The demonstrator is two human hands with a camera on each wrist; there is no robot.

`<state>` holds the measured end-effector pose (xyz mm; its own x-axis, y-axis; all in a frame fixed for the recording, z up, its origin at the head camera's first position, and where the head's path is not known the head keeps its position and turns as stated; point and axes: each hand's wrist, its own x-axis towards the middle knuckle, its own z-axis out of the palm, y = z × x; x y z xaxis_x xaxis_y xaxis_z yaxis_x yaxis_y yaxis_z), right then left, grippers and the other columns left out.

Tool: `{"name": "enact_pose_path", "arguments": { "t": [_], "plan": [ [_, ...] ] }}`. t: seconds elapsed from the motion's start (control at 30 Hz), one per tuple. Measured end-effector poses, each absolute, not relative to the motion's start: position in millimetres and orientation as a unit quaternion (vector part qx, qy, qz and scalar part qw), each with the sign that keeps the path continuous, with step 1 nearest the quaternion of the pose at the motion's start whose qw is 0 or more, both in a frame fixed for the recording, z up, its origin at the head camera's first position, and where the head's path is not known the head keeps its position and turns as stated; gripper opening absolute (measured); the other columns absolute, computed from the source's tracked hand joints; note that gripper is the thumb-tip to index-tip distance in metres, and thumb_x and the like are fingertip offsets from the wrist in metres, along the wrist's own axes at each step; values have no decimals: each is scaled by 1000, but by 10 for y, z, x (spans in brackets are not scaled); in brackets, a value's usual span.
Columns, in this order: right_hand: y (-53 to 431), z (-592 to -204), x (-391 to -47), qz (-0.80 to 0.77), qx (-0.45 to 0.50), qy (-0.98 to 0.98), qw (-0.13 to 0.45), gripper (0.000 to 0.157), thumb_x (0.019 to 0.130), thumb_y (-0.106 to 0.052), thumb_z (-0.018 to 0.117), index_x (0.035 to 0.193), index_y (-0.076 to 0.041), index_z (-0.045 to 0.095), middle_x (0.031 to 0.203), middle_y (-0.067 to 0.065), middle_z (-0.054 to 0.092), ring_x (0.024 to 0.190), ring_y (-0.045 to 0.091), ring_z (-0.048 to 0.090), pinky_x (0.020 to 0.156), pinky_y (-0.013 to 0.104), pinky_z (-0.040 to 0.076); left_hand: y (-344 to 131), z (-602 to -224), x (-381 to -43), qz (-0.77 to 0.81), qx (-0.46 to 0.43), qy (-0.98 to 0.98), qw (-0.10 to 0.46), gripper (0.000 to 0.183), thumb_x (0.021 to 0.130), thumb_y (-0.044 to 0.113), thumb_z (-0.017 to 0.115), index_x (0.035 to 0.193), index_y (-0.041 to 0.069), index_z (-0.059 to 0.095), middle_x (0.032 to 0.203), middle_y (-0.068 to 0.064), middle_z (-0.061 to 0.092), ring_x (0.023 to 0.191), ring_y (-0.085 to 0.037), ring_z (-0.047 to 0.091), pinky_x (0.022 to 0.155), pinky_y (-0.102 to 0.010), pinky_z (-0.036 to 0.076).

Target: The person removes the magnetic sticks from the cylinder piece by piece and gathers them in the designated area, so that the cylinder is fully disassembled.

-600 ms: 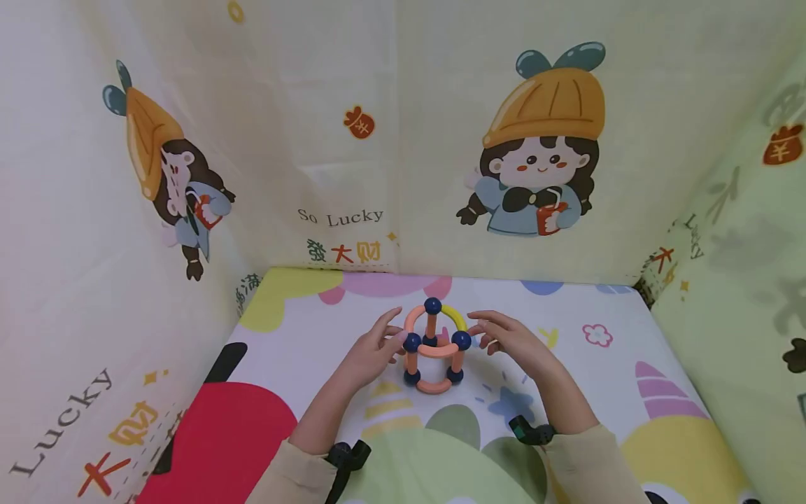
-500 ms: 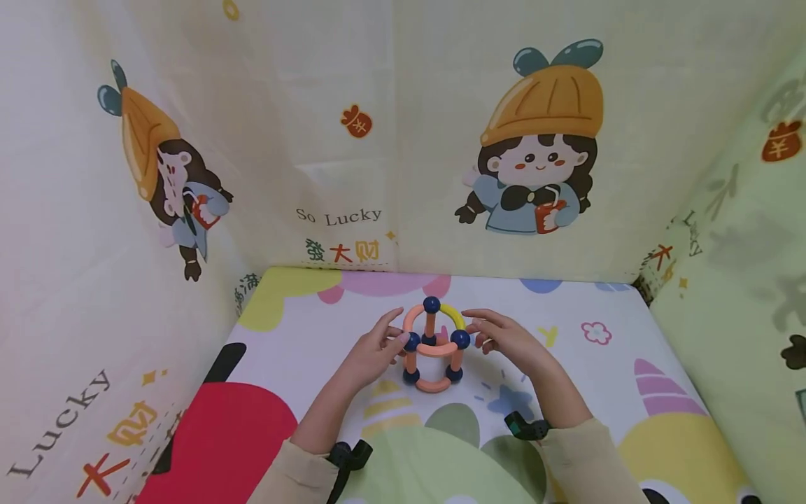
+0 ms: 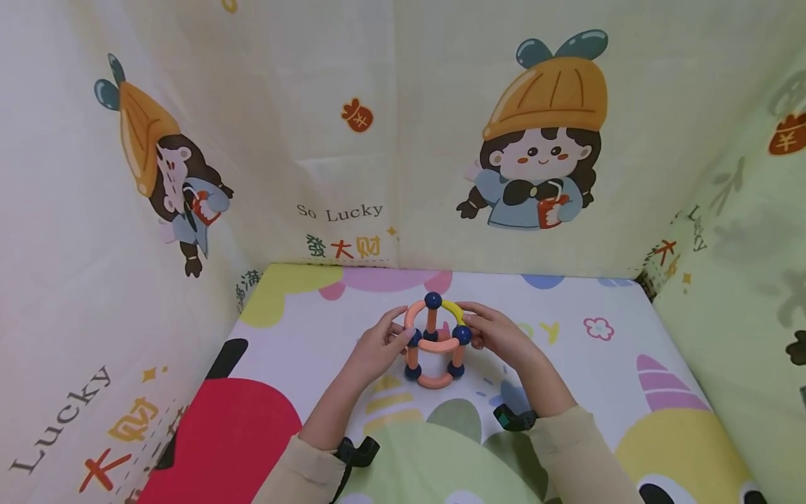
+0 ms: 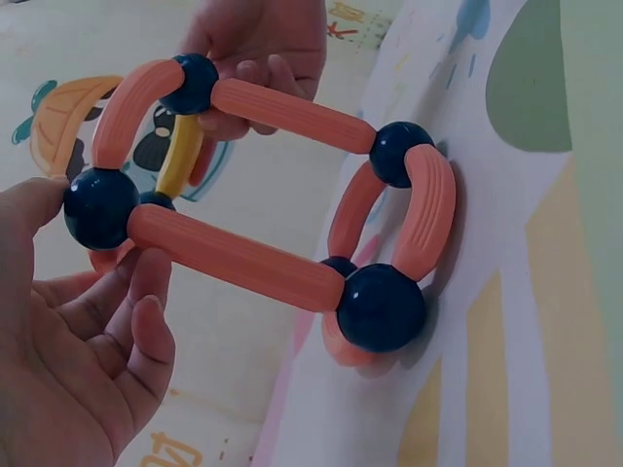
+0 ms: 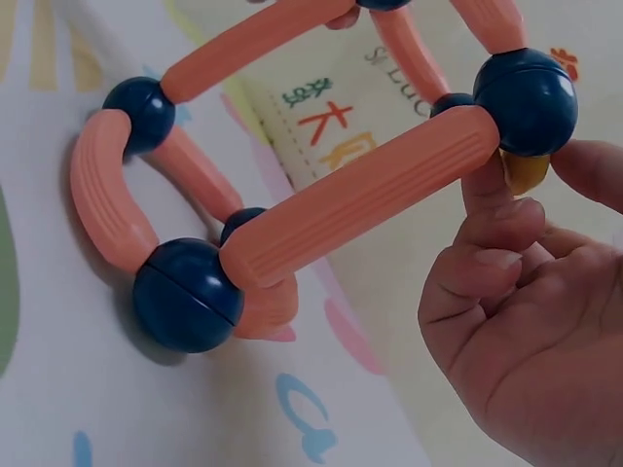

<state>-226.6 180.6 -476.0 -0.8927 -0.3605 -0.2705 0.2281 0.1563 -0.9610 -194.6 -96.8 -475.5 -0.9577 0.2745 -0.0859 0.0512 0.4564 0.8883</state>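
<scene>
Cream printed cloth (image 3: pixel 428 154) stands upright past both hands, with side panels left and right. Beyond left hand (image 3: pixel 376 348): "So Lucky" lettering (image 3: pixel 355 213), red money bag print (image 3: pixel 357 115) higher up. Beyond right hand (image 3: pixel 500 334), higher: cartoon figure (image 3: pixel 540 161), orange hat. Second figure (image 3: pixel 189 182) on left panel, well left of left hand. Below: white patterned table cover (image 3: pixel 623 302). Red shape (image 3: pixel 233 427) left of left hand, nearer the body. Yellow letter Y (image 3: pixel 551 332) just right of right hand, pink flower outline (image 3: pixel 599 329) further right. Purple striped cone (image 3: pixel 667 385) right of right hand, nearer the body. Green shape (image 3: pixel 434 462) nearer the body, between the hands.
</scene>
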Motion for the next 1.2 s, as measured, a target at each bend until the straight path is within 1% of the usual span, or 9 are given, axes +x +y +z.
{"name": "enact_pose_path", "arguments": {
  "t": [0.1,0.2,0.33,0.43,0.57,0.83,0.97,1.1,1.2],
  "plan": [
    [1805,-4775,-2284,-661,-41,712,231,53,102,-34,53,148,-9,43,78,1,52,69,18,46,68,25,43,-949,-4761,-1960,518,93,843,111,69,91,64,57,151,37,36,107,4,67,88,-19,68,75,-33,51],
    [1808,-4780,-2279,-670,-29,705,231,53,102,-32,54,147,-6,43,77,0,50,68,18,45,67,25,43,-929,-4776,-1969,524,102,838,115,70,92,61,58,152,35,35,111,3,66,87,-16,68,74,-34,52],
    [1821,-4774,-2264,-668,-27,709,224,53,102,-31,54,147,-5,43,82,0,53,70,17,46,68,24,44,-902,-4802,-1971,530,108,834,112,72,91,61,59,153,33,35,112,2,66,86,-15,67,74,-34,52],
    [1836,-4768,-2240,-660,-33,716,224,54,103,-31,53,148,-4,42,85,0,55,71,17,46,69,24,44,-881,-4828,-1963,533,103,832,111,72,90,62,60,152,33,37,112,3,66,85,-15,66,73,-34,53],
    [1857,-4781,-2215,-656,-29,721,221,51,102,-30,54,146,-6,44,86,1,55,71,18,47,69,24,44,-850,-4856,-1947,531,100,834,112,71,90,61,61,151,34,38,111,4,65,84,-14,65,71,-33,53],
    [1829,-4816,-2271,-648,-55,729,213,50,102,-32,55,145,-9,48,89,3,53,72,19,47,69,24,45,-901,-4828,-1935,527,99,838,105,70,90,61,61,150,34,38,110,5,67,86,-13,66,74,-33,53],
    [1853,-4851,-2297,-654,-59,722,217,51,102,-32,54,147,-10,46,91,5,52,73,19,45,68,25,43,-894,-4829,-1955,520,100,842,104,71,89,62,60,150,33,39,110,4,66,86,-12,66,73,-33,53],
    [1857,-4898,-2326,-678,-62,697,226,52,102,-32,55,148,-10,44,89,3,52,72,18,44,68,25,43,-906,-4813,-1965,514,100,847,95,70,90,61,60,150,33,39,110,4,66,85,-12,65,72,-32,52],
    [1851,-4941,-2354,-694,-59,680,230,51,101,-30,56,147,-11,45,87,2,52,70,17,45,66,24,43,-921,-4797,-1971,512,102,848,93,70,90,61,60,150,33,39,110,5,67,85,-13,65,72,-32,52]
  ]
}}
